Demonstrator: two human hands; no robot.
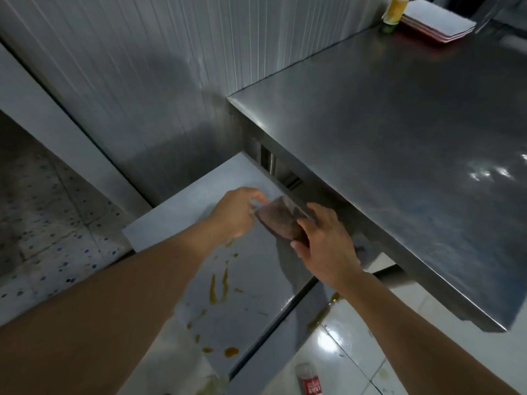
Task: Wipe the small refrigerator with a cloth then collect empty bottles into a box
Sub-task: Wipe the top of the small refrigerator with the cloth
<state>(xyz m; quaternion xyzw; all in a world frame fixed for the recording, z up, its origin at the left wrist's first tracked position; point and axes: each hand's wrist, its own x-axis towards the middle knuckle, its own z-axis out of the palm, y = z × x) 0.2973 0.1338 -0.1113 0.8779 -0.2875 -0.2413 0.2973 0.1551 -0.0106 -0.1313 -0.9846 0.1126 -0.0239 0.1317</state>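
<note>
The small refrigerator's grey top (182, 220) lies below me, streaked with orange-brown spills (218, 286). Above its far part, both hands hold a clear plastic container (281, 220) with a dark brown mass inside. My left hand (236, 212) grips its left end, and my right hand (325, 238) curls round its right side. An empty bottle (306, 379) with a red label lies on the white floor by the refrigerator's front. A bottle of yellow liquid (395, 10) stands at the far end of the steel table. No cloth or box is in view.
A steel table (399, 132) stands higher, to the right of the refrigerator, its edge just above my hands. A stack of white and red trays (439, 22) sits at its back. Corrugated wall panels (128, 67) rise behind. Spills mark the white floor tiles (322, 315).
</note>
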